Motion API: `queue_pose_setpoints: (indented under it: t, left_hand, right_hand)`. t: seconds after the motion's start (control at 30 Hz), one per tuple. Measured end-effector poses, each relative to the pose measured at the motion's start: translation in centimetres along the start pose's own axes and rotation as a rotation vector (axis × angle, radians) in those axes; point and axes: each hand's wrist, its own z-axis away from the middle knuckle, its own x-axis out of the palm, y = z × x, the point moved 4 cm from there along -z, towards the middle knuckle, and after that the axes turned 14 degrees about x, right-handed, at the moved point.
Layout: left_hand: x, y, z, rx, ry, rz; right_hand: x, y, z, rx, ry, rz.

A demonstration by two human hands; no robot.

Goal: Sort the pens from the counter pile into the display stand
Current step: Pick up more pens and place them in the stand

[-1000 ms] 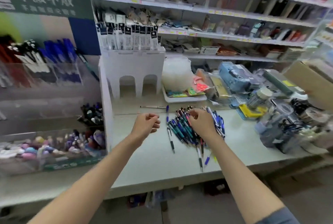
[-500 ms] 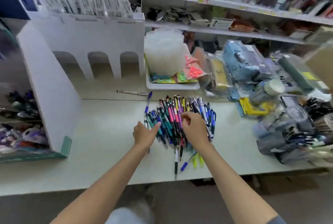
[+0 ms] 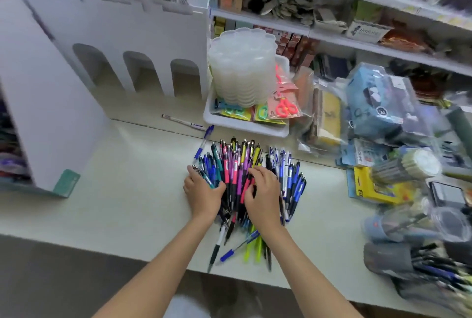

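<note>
1. My left hand (image 3: pixel 203 195) is lying flat, fingers straight, on the left side of the pen pile (image 3: pixel 240 161). My right hand (image 3: pixel 263 192) is curling its fingers into the middle; cannot tell if it's gripping a pen.
2. The pile is sitting large on the counter (image 3: pixel 127 177). I'm judging most of the sorting is left.
3. The pens are lying under both hands, and the display stand (image 3: pixel 58 103) is standing well apart to my left.

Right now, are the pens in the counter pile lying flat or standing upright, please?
Lying flat: the pile of pens fans across the counter, barrels side by side.
</note>
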Motion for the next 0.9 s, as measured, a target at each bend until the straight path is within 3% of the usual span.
queue_pose_setpoints:
  t: [0.4,0.9]
  left_hand:
    - [1.1,0.0,0.7,-0.025,0.117,0.117]
    - [1.6,0.3,-0.2,-0.023,0.078,0.3]
  right_hand:
    - [1.8,1.1,0.4,-0.084,-0.013,-0.027]
    - [2.1,1.5,1.1,-0.075,-0.031,0.01]
